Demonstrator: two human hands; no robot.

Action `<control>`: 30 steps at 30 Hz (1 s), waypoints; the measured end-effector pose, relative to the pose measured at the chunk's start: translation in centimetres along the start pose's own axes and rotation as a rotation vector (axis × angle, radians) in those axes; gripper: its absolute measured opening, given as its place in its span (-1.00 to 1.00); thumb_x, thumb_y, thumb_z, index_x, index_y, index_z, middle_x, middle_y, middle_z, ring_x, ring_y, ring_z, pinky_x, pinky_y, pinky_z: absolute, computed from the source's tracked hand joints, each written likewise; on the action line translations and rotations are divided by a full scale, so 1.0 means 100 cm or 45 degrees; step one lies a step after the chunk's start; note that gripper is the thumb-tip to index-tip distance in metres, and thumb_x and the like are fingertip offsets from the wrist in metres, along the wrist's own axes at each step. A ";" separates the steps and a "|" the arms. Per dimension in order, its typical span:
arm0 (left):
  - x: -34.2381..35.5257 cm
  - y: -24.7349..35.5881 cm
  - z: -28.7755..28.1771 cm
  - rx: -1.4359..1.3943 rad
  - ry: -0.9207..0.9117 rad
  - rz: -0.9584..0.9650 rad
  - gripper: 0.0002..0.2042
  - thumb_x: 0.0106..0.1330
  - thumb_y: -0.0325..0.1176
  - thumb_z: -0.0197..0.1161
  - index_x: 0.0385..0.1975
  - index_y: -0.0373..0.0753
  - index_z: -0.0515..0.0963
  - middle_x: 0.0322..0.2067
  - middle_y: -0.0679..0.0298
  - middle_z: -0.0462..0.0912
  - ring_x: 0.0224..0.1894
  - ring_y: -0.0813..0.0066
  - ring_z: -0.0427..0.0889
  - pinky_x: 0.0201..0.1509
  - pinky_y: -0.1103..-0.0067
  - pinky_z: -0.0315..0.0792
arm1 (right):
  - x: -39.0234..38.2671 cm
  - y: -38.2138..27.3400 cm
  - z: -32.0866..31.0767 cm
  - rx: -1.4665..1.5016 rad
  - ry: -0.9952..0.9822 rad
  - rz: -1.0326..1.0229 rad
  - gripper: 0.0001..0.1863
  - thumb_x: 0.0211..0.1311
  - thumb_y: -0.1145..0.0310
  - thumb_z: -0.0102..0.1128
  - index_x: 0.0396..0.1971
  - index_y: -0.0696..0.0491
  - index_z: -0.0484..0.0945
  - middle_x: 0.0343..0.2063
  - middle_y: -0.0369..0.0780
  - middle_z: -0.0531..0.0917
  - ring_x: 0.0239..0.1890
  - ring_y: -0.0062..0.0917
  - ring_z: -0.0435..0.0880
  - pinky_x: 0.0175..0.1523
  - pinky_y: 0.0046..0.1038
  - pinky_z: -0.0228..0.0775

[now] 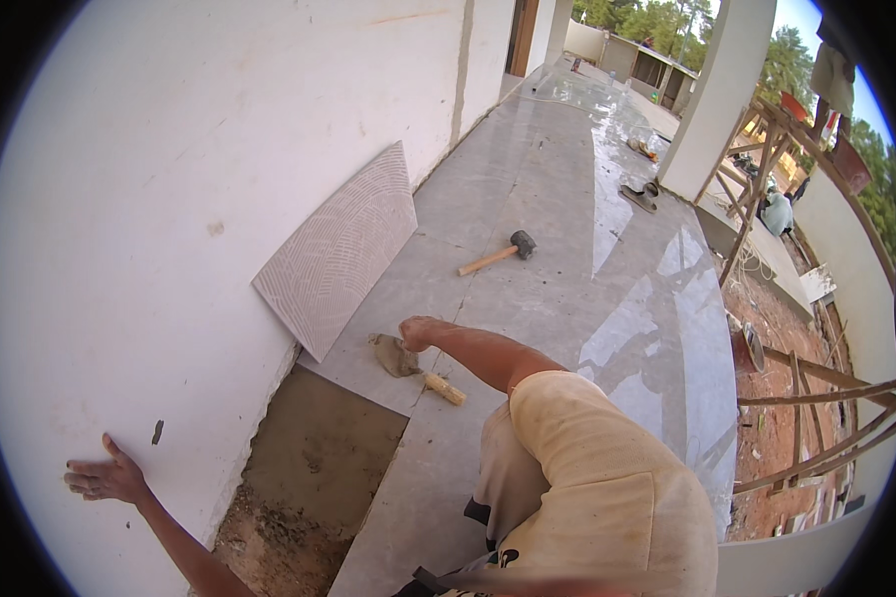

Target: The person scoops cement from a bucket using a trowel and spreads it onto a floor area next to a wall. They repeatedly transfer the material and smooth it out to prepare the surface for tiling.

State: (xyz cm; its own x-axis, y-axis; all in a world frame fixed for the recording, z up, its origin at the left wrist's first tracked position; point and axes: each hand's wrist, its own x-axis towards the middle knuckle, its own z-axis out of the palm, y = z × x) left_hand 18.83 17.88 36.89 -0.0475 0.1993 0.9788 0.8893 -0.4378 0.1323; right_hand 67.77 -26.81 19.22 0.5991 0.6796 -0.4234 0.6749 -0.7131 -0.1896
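My left hand [108, 475] is against the white wall [149, 298], thumb apart and fingers stretched out, holding nothing. My right hand [422, 332] is closed in a fist low over the grey tiled floor [448, 264], beside a trowel. Whatever may be inside that fist is hidden. The trowel's mortar-smeared blade [395, 355] lies just left of the fist, its wooden handle [445, 388] pointing toward me. Against the wall leans a large tile [343, 249], its back combed with ridged mortar. Between my arms, an untiled gap [319, 448] shows smoothed wet mortar at its far part and rougher material nearer me.
A rubber mallet [498, 254] lies on the tiles ahead. Sandals [639, 197] sit near a white pillar [717, 99]. At right the floor ends above red soil [767, 438], with wooden poles [816, 398] and a bucket [747, 348]. Another person stands on scaffolding at the upper right.
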 end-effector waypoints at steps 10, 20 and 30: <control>0.002 -0.005 -0.003 0.029 0.016 0.030 0.03 0.32 0.49 -0.12 0.48 -0.33 -0.10 0.46 -0.28 -0.14 0.50 -0.37 -0.15 0.39 -0.26 -0.03 | 0.004 -0.007 0.007 0.007 -0.023 -0.022 -0.61 0.24 0.24 0.03 -0.03 0.10 0.62 0.08 -0.03 0.63 0.22 -0.16 0.55 0.27 -0.18 0.40; -0.004 0.004 0.008 0.000 -0.013 -0.019 0.02 0.32 0.46 -0.07 0.48 -0.32 -0.10 0.46 -0.27 -0.14 0.50 -0.36 -0.16 0.41 -0.25 -0.07 | 0.006 0.012 0.010 0.059 0.042 -0.005 -0.62 0.24 0.20 0.04 -0.08 0.11 0.64 0.04 0.00 0.65 0.18 -0.14 0.57 0.23 -0.17 0.42; 0.011 0.029 -0.117 -0.391 -1.101 0.408 -0.27 0.50 0.05 0.05 0.48 -0.29 0.03 0.50 -0.03 -0.03 0.55 -0.09 -0.09 0.52 -0.07 -0.05 | -0.084 0.000 -0.050 0.431 0.068 -0.009 -0.61 0.21 0.14 0.18 -0.04 0.02 0.57 -0.07 -0.02 0.67 0.12 -0.11 0.59 0.18 -0.13 0.40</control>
State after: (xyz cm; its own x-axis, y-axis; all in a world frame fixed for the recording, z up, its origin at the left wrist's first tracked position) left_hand 16.00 6.61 40.14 0.6357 0.5527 0.5390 0.6388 -0.7686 0.0348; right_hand 64.88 -31.63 27.20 0.6226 0.6863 -0.3759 0.5033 -0.7190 -0.4792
